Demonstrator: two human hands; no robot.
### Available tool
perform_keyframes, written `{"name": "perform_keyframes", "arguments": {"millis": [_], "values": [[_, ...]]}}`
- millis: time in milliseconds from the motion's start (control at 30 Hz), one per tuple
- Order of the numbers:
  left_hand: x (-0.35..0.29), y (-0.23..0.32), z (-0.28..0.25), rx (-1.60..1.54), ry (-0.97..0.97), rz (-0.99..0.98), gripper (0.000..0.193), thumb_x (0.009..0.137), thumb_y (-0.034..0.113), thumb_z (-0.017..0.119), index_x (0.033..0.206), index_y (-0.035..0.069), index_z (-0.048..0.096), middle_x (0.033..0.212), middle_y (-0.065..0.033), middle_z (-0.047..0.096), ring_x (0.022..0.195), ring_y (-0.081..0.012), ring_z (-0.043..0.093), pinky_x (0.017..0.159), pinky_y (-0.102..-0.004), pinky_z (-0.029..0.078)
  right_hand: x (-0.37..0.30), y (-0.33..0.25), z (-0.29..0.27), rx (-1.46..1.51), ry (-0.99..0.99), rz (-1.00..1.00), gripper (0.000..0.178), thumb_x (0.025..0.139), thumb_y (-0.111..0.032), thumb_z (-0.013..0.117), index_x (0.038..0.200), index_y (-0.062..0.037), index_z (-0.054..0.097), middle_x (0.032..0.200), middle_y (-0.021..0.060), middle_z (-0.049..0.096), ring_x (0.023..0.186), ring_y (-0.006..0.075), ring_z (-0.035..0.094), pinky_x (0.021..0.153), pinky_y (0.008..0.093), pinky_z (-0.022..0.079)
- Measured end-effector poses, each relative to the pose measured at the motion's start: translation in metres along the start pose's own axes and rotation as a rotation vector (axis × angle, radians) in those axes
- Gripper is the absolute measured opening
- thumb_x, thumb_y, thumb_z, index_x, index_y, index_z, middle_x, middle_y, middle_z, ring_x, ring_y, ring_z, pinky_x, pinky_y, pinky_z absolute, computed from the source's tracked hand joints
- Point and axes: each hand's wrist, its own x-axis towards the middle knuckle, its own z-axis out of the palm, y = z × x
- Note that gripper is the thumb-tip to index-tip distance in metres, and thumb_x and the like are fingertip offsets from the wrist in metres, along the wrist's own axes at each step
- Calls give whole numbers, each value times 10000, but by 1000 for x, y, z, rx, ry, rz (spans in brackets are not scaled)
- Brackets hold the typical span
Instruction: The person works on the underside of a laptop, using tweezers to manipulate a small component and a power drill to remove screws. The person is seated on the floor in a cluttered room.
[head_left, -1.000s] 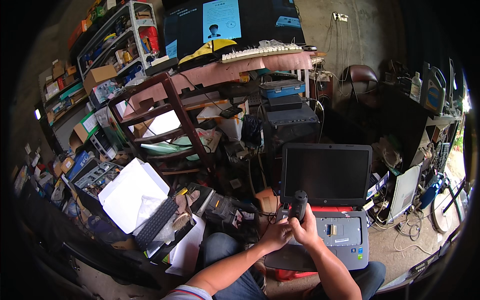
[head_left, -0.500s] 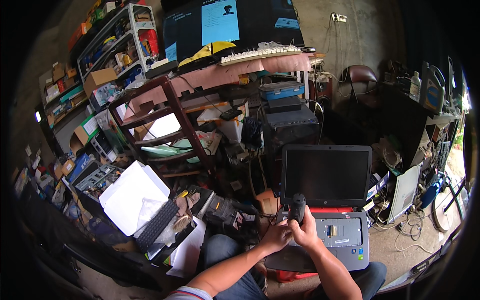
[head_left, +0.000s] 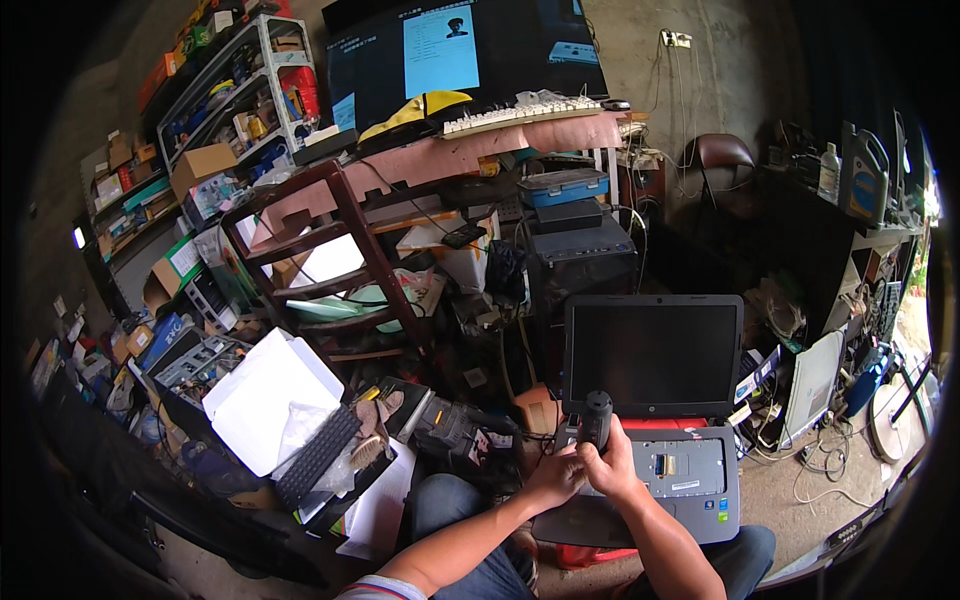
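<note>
An open laptop (head_left: 580, 520) rests across my knees, its black screen (head_left: 653, 352) raised. Its keyboard is out, leaving a grey recess (head_left: 698, 462) with a small ribbon connector. Over the left part of that deck, my right hand (head_left: 612, 465) is wrapped round a stubby black electric screwdriver (head_left: 596, 420) held nearly upright. My left hand (head_left: 555, 478) meets it from the left, fingers closed low by the tool's lower end. What those fingers pinch is hidden, as is the screwdriver's tip. Something red (head_left: 590, 556) shows beneath the laptop.
To the left, a loose black keyboard (head_left: 318, 455) leans by an open white box (head_left: 275, 400) and a brush (head_left: 366, 452). A dark wooden chair frame (head_left: 372, 255) stands ahead, before a desk with a large monitor (head_left: 520, 60). Cables (head_left: 830, 455) and a reel (head_left: 900, 420) lie at right.
The surroundings have shifted slightly down in the view. Both hands and the screwdriver keep nearly the same place over the laptop.
</note>
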Motion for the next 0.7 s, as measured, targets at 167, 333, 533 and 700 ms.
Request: {"name": "perform_keyframes", "arguments": {"millis": [167,333,533,700], "values": [[1,5,-3,4,-15,2,196,899,161,603,1051,67,683,1153,-160,614,1010,-339,630,870,-387,506,0,1,1,51,-3,33,413,916,-364,634,1069,4,523,863,56,536,798,142,502,726,293,454],[1,5,-2,-8,-5,4,197,899,164,603,1050,64,680,1154,-164,613,1006,-345,631,863,-391,507,1,1,0,40,-7,55,414,884,-343,656,1079,1,533,823,151,607,741,286,615,703,369,497],[1,9,-5,32,-12,-7,207,897,179,604,1048,58,675,1114,-178,626,991,-359,633,846,-404,511,1,-1,0,0,-6,-2,411,880,-341,662,1065,2,530,819,154,604,727,301,611,690,371,497],[0,10,-5,-31,3,-9,204,894,183,604,1037,54,671,1100,-181,630,973,-368,635,827,-413,514,1,-2,0,27,-12,37,437,871,-359,668,1071,4,530,822,153,602,732,302,610,698,372,498]]}}
